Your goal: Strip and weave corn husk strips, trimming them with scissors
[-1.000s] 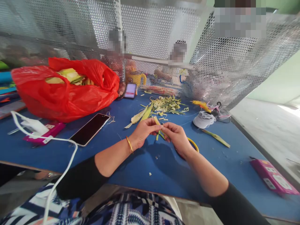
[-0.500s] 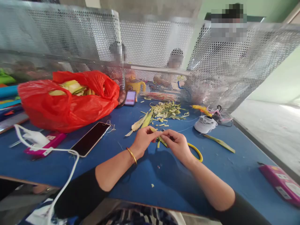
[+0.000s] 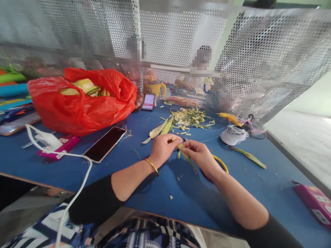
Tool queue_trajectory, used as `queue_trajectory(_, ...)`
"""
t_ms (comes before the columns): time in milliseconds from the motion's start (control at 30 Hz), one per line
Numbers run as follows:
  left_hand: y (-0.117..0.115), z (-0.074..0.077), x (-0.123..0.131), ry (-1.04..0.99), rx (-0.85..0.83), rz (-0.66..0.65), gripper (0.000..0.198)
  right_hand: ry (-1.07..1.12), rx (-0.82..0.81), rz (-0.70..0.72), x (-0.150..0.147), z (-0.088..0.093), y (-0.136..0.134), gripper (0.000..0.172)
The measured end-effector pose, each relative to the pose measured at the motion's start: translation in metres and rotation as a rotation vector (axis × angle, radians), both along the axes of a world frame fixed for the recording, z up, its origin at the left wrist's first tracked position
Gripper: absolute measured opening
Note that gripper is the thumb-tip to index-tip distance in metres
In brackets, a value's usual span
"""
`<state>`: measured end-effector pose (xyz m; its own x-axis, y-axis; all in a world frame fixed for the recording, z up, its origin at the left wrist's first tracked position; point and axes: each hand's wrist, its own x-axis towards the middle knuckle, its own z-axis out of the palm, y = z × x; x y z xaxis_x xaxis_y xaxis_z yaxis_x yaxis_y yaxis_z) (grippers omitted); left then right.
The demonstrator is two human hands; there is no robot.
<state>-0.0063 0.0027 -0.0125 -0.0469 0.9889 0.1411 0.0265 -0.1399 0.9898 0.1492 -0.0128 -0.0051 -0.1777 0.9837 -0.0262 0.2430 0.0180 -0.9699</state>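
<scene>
Leaf strip (image 3: 181, 146), pale green and narrow, and there it was in my head view, up off the blue table (image 3: 160, 187) and caught between two sets of fingertips! On the near side of the scrap pile (image 3: 190, 117) it slanted down toward the right, its lower end poking out under the right hand (image 3: 200, 155).

Left hand (image 3: 164, 150) first: I saw thumb and fingers pinching the upper end, a gold bangle (image 3: 152, 166) round the wrist. Then the right, thumb and forefinger nipping the same strip just beside, the other fingers curled in. A yellow loop (image 3: 223, 164) showed behind the right wrist, the rest of it hidden from me.

Just beyond the left hand lay longer leaf pieces (image 3: 167, 126), reaching to the scraps. Over to the right, I had white thread (image 3: 234, 135) in a loose heap, a single leaf piece (image 3: 249, 157) close in front of it, and a magenta pack (image 3: 314, 203) near the edge of my picture. Across on the left, a dark-screened phone (image 3: 104, 144) lay flat before a bulging red bag (image 3: 82, 115), leaf stuff showing in its mouth.
</scene>
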Motion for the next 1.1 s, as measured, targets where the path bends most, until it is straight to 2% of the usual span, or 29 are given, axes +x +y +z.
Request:
queue_trajectory(100,0.005,-0.002,-0.005,-0.002,0.035,0.074,0.007,-0.05,-0.021,0.027,0.002,0.004,0.001,0.039)
queue_trajectory(233,0.007,0.0,-0.006,-0.142,-0.096,0.103,0.007,-0.083,0.016,0.009,0.003,0.007,0.001,0.04)
queue_trajectory(367,0.002,0.007,-0.002,-0.278,-0.221,0.01,0.021,-0.058,0.033,-0.07,0.0,0.005,0.001,0.042)
queue_trajectory(433,-0.001,0.008,0.001,-0.282,-0.229,-0.065,0.018,-0.027,0.013,-0.084,-0.001,0.003,0.0,0.044)
queue_trajectory(500,-0.003,0.007,0.002,-0.25,-0.214,-0.087,0.01,0.002,-0.012,-0.067,-0.002,0.002,-0.001,0.045)
queue_trajectory(633,0.0,0.007,0.0,-0.271,-0.205,0.015,0.008,0.053,-0.062,0.006,-0.001,0.003,-0.001,0.041)
queue_trajectory(767,0.005,0.01,-0.004,-0.34,-0.217,0.117,0.007,0.085,-0.083,0.007,0.001,0.004,-0.001,0.035)
queue_trajectory(933,0.006,0.009,-0.005,-0.349,-0.199,0.164,0.008,0.085,-0.068,0.002,0.002,0.001,-0.001,0.03)
queue_trajectory(1100,0.009,0.006,-0.006,-0.338,-0.177,0.187,0.009,0.039,-0.087,0.075,0.002,0.006,-0.002,0.042)
